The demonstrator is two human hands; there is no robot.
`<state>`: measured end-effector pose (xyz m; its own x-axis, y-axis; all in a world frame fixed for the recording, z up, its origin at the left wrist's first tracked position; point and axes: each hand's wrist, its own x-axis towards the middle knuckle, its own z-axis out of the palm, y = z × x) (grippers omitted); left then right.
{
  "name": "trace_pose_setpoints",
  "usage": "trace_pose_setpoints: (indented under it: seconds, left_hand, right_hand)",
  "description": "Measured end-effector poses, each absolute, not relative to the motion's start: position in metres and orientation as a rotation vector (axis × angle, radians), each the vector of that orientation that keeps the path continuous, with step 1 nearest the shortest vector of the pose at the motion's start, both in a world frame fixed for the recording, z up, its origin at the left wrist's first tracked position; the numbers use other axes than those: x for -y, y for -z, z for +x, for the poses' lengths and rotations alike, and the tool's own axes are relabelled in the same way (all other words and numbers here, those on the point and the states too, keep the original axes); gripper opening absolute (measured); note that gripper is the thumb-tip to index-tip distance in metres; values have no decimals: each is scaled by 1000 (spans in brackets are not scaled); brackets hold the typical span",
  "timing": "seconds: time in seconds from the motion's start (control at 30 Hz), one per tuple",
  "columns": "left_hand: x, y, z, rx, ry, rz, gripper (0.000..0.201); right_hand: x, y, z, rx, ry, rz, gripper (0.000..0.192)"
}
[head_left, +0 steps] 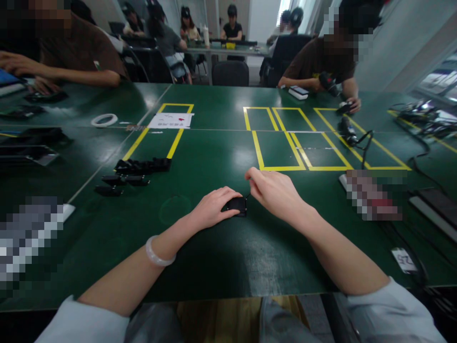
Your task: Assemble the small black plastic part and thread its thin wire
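Observation:
Near the middle of the green table, my left hand (217,208) grips a small black box-shaped part (237,206) between thumb and fingers, steadying it on the tabletop. My right hand (270,189) is just to its right, fingers pinched around a thin dark tool (248,195) whose lower end meets the part's upper right corner. Most of that tool is hidden by the fingers, so its kind cannot be made out. Left of my hands lie several similar black parts (124,180) and a row of black pieces (143,165).
Yellow tape outlines (282,168) mark the table ahead. A paper sign (171,120) and a white tape ring (104,120) lie to the left. Cables (421,147) and a numbered tag (404,260) are on the right. A co-worker (321,66) sits across, holding a power driver (329,84).

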<state>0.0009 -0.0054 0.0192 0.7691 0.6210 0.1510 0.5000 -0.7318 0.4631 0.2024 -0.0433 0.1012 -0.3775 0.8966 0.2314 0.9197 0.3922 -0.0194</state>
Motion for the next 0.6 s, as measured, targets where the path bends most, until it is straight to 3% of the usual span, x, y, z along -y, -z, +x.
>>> trace_pose_setpoints:
  seconds: [0.27, 0.6]
  left_hand:
    - [5, -21, 1, -849, -414, 2573, 35]
    - [5, -20, 2, -852, -421, 2572, 36]
  right_hand:
    - [42, -99, 202, 2449, 255, -1747, 35]
    - [43, -99, 201, 2420, 144, -1670, 24]
